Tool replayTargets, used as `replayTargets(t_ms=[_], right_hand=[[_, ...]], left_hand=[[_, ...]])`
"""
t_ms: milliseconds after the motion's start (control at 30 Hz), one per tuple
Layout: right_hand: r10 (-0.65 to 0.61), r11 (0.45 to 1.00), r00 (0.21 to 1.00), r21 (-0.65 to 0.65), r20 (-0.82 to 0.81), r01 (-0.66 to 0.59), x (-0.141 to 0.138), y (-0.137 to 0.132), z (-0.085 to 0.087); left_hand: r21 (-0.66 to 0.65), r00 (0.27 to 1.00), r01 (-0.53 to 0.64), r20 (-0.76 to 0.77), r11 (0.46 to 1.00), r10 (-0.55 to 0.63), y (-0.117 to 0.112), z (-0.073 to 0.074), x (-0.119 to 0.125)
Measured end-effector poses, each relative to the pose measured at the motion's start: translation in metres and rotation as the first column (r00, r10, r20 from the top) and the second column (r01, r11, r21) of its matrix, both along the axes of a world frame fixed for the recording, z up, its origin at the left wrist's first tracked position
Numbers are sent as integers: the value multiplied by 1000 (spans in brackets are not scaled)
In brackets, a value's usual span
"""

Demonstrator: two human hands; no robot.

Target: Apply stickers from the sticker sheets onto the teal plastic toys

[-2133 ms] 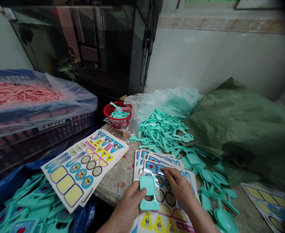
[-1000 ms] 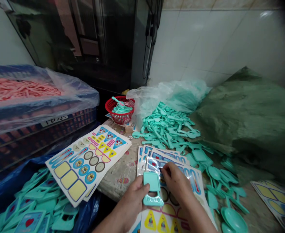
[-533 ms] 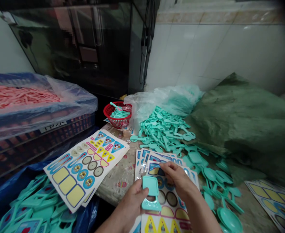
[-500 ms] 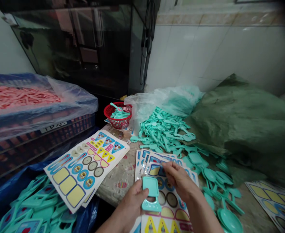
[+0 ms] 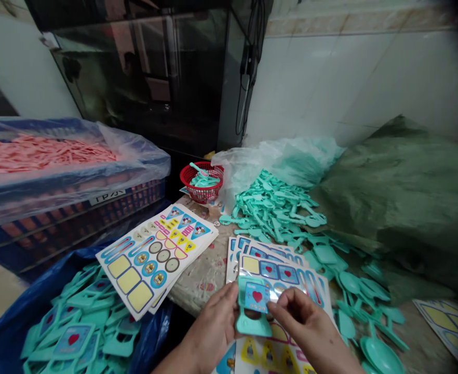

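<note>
My left hand (image 5: 218,319) is closed round the edge of a teal plastic toy piece (image 5: 254,326) that has a square panel and a cut-out handle. A blue sticker with a red heart (image 5: 257,296) lies over its panel. The fingers of my right hand (image 5: 305,319) pinch the sticker's lower right corner. Whether the sticker is stuck down all over, I cannot tell. Under both hands is a sticker sheet (image 5: 270,356), with one blank yellow square and two heart squares at its top. More sheets are fanned out beneath it.
Another stack of sticker sheets (image 5: 155,254) lies to the left. A blue bag (image 5: 14,317) holds teal pieces with heart stickers. Behind are a red basket (image 5: 201,195), a heap of teal toy parts (image 5: 271,208), a crate of pink parts (image 5: 135,192) and a green sack (image 5: 400,208).
My right hand has moved from the sheet's top row to the toy piece, bringing a heart sticker onto its panel. A blank yellow square now shows on the sheet. The view has swung slightly left.
</note>
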State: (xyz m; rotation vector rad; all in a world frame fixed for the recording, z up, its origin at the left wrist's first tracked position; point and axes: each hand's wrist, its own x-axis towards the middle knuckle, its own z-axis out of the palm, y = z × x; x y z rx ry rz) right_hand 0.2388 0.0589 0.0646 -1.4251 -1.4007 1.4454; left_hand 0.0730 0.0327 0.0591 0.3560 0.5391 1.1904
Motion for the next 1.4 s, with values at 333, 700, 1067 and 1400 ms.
replayTargets(t_ms=[333, 700, 1067, 1400], right_hand=[[22, 1000, 999, 6, -25, -22, 3, -7, 2], [38, 999, 999, 33, -11, -37, 2, -10, 4], [61, 997, 998, 35, 21, -62, 2, -11, 5], [63, 967, 803, 162, 592, -195, -1, -18, 8]], left_hand=[[25, 995, 20, -102, 999, -18, -8, 8, -2], [-17, 994, 27, -101, 999, -29, -14, 13, 0], [1, 991, 31, -133, 1000, -31, -15, 7, -2], [38, 877, 90, -477, 995, -61, -20, 9, -2]])
